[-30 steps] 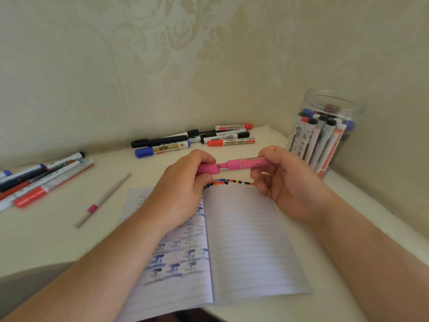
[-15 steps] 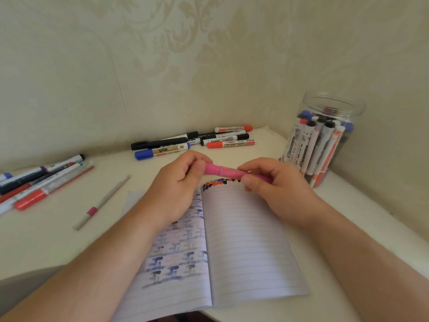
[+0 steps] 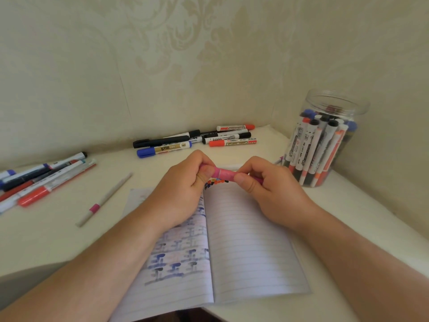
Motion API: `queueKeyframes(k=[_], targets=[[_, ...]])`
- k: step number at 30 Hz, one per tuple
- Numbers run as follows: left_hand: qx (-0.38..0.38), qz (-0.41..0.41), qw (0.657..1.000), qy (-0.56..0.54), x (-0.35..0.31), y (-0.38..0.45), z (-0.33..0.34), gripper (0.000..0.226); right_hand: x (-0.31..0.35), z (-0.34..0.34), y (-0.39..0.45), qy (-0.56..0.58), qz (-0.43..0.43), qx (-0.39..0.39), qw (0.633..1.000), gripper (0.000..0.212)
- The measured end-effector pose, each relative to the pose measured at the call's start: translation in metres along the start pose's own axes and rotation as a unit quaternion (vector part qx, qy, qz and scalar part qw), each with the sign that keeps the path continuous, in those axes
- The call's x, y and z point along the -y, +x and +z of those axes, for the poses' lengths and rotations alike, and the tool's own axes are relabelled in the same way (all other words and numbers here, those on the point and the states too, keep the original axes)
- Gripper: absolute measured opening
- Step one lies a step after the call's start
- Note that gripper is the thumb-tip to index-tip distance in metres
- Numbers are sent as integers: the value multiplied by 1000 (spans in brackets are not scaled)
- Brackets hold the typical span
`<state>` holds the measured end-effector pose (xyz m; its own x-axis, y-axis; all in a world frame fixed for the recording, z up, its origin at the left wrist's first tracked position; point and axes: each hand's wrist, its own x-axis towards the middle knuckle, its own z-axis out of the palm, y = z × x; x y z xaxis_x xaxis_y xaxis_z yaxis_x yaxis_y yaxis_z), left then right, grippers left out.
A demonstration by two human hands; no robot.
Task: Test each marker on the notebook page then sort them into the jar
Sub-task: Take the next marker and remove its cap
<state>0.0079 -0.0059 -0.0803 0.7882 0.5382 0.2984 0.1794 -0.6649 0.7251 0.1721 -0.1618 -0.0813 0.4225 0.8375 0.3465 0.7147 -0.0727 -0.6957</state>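
Hands meet above the top edge of the open lined paper notebook; the left hand curls its fingers round one end of a short pink plastic marker, and the right hand pinches the other end between thumb and fingertips; only the middle stretch of the barrel shows, both ends being covered by fingers, so whether a cap is on cannot be told. A row of small coloured dots runs along the top of the right page, half hidden beneath the marker and the knuckles; the left page carries blurred blue and dark marks, partly covered by the left forearm. The clear plastic jar stands upright in the right corner of the white table, packed with capped markers; its rim is faint against the wall. A cluster of black, blue and red markers lies by the back wall; another bunch of markers at far left is cut off by the frame edge; a thin grey pen with a pink band lies alone between that bunch and the notebook.
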Motion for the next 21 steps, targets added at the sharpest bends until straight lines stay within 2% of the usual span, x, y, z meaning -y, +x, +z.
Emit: queueKeyframes(k=[6, 9, 12, 16, 18, 21], targets=[[15, 15, 999, 28, 0, 3, 0, 14, -4, 4, 2, 23, 15, -6, 1000, 13], [62, 43, 991, 109, -7, 6, -1, 11, -5, 2, 5, 57, 34, -26, 997, 11], [88, 56, 977, 185, -2, 4, -14, 22, 0, 1, 1, 87, 45, -39, 994, 30], [-22, -18, 978, 207, 28, -25, -56, 37, -4, -1, 0, 166, 83, -73, 980, 38], [-70, -55, 953, 289, 46, -47, -77, 40, -3, 0, 1, 192, 103, -77, 973, 45], [-76, -78, 920, 376, 61, -73, -96, 38, 0, 2, 1, 201, 107, -68, 971, 50]])
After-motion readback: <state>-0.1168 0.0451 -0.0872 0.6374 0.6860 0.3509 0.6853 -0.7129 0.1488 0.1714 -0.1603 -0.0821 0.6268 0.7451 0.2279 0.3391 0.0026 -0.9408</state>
